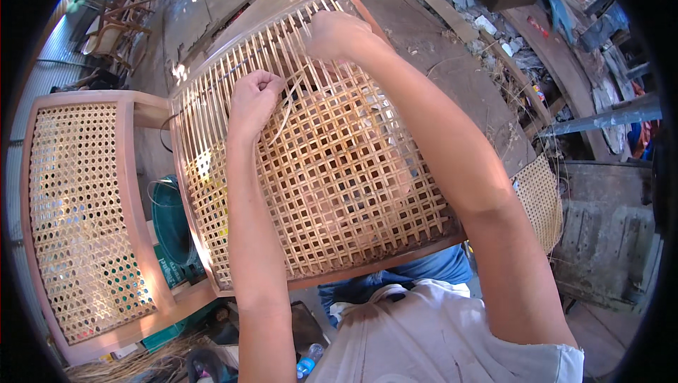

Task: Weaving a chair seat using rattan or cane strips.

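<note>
A wooden chair seat frame [371, 268] lies before me. Its near part carries an open square weave of cane [332, 171], while the far part has only lengthwise parallel strands [226, 72]. Over the edge of the weave my left hand [256, 103] is closed, its thumb and forefinger pinched on a thin cane strand [284, 118] that curls down loose over the woven squares. My right hand [339, 36] is farther off, near the far right corner, curled against the lengthwise strands. Its fingertips are hidden, so what they hold cannot be made out.
Joined to the seat at left is a cane-woven chair back [85, 206] in a wooden frame. A green bucket [169, 217] stands between them. Another cane panel [540, 203] is at right. Rubble and boards [487, 26] lie far right; a plastic bottle [309, 360] lies below.
</note>
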Demonstrator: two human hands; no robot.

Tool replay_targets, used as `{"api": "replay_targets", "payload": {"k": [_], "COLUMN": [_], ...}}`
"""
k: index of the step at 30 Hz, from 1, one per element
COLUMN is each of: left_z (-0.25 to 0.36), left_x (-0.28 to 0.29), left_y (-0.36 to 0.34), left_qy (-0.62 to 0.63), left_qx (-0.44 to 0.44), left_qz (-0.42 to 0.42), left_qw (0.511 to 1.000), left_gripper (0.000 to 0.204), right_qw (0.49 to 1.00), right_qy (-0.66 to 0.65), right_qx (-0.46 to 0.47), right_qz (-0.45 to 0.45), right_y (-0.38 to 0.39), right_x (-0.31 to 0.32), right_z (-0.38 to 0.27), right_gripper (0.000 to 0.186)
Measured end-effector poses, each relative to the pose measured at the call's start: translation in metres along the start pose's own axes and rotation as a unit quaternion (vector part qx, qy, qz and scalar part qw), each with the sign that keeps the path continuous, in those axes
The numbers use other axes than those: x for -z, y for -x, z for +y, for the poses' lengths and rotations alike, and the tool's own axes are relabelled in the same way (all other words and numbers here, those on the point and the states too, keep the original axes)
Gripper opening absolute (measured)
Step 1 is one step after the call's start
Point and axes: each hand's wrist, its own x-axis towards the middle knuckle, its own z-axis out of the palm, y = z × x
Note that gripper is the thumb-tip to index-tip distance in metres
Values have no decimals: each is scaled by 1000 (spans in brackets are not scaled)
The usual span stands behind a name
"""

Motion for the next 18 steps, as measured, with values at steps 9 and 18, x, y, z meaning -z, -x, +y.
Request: {"api": "replay_targets", "payload": {"k": [9, 18], "left_z": [2, 17], "left_x": [-2, -16], "left_y": [-2, -12], "left_qy": [-57, -70], "left_qx": [10, 6], "left_qz": [18, 19], "left_qw": [998, 997], "left_gripper": [20, 28], "right_qw": [994, 994], "right_qy": [-98, -98], "right_qx": [-15, -2], "right_qz": [-49, -55], "right_y": [-12, -9], "right_x": [-4, 0], "right_z": [17, 20], "right_gripper": [35, 35]}}
